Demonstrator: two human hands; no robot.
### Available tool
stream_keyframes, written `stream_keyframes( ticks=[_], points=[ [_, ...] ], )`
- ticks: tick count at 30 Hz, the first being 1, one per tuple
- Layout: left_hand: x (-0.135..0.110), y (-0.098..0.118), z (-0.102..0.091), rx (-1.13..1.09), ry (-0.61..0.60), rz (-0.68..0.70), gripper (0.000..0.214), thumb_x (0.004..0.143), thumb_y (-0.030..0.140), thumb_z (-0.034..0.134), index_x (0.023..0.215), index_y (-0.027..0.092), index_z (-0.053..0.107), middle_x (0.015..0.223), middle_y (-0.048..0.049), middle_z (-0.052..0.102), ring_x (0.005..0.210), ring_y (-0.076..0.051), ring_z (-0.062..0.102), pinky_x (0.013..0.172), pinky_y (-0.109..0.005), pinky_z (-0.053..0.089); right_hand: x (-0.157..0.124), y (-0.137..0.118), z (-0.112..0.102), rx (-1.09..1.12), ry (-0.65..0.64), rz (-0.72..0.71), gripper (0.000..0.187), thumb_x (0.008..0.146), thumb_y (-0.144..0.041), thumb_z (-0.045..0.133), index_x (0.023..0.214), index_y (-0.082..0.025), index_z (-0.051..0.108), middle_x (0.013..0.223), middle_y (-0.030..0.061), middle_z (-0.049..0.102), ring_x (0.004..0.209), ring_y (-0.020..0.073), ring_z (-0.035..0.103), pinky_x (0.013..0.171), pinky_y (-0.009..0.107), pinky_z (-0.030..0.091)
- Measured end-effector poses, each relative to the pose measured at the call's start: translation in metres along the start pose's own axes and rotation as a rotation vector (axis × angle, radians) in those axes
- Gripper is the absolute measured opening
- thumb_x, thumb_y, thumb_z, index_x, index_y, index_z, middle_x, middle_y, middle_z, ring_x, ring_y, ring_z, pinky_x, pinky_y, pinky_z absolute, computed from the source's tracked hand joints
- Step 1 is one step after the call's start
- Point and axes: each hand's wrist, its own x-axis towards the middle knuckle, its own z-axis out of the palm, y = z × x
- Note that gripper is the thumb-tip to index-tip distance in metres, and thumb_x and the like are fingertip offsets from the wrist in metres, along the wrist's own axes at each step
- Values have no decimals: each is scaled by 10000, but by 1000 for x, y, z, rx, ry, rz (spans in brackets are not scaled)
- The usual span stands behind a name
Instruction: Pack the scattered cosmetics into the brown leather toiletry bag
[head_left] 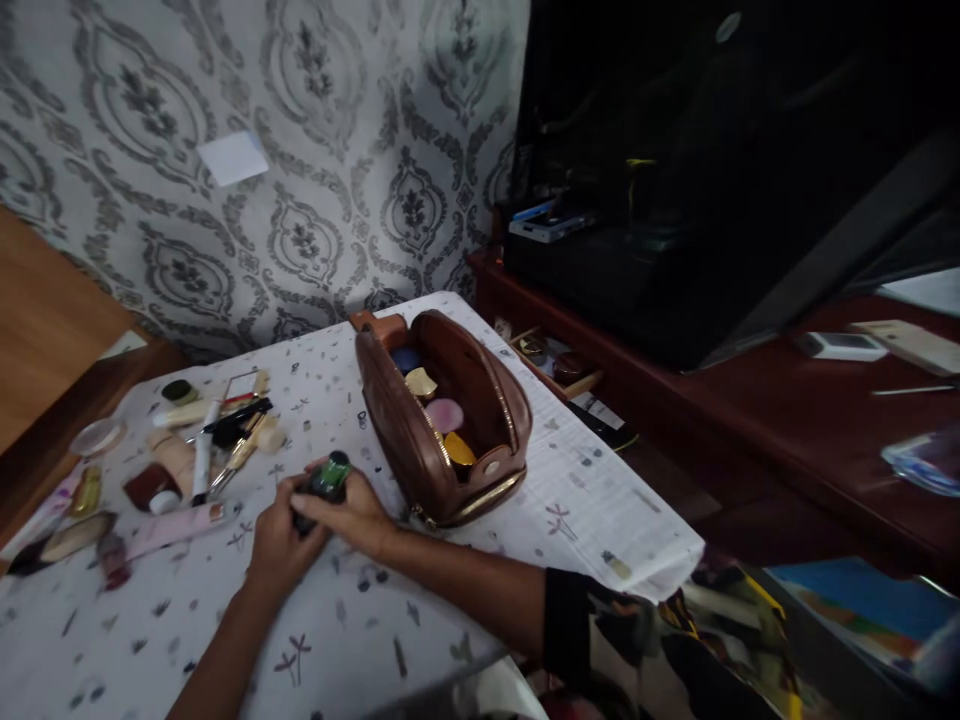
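Both hands meet over the white patterned tablecloth (pixel 337 640), around a small dark green glossy bottle or jar (pixel 330 477). My left hand (pixel 279 530) is wrapped round its lower left side. My right hand (pixel 364 515) grips it from the right, thumb across the front. The fingers hide its lower part, and I cannot make out a label. Just to the right of the hands stands a brown toiletry bag (pixel 401 440), unzipped. Inside it show a dark blue item (pixel 406 359), a cream-gold item (pixel 421 383), a pink round item (pixel 445 415) and a yellow-gold item (pixel 458 450).
Loose cosmetics lie to the left, among them a pink tube (pixel 176 530), a white pen-like tube (pixel 202 468) and a round compact (pixel 99 436). A dark red cabinet (pixel 810 420) with a large black screen (pixel 675 180) borders the table on the right, its small drawer (pixel 559 365) pulled out.
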Motion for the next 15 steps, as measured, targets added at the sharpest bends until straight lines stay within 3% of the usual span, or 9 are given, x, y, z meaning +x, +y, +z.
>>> stream_keyframes(
  ticks=[6,10,15],
  points=[
    [1,8,3,-22,-34,-61,373,823,504,588,1062,225,525,861,-21,732,749,-227,711,680,-313,532,7,-25,-11,-151,23,-240,377,773,-550,673,940,-214,641,908,6,655,916,187,612,869,300,475],
    [2,6,4,-89,-53,-32,374,842,452,610,1129,222,544,958,-35,737,823,-217,711,755,-318,533,9,-32,-15,-239,28,-305,394,867,-579,546,878,-199,653,846,12,639,847,180,588,804,282,450],
    [3,6,0,-126,-103,-6,315,878,448,614,1100,228,567,939,-31,723,836,-204,693,764,-296,510,8,-34,-15,-388,136,-388,336,866,-534,576,805,-207,620,751,-4,588,757,167,548,707,260,433]
  ],
)
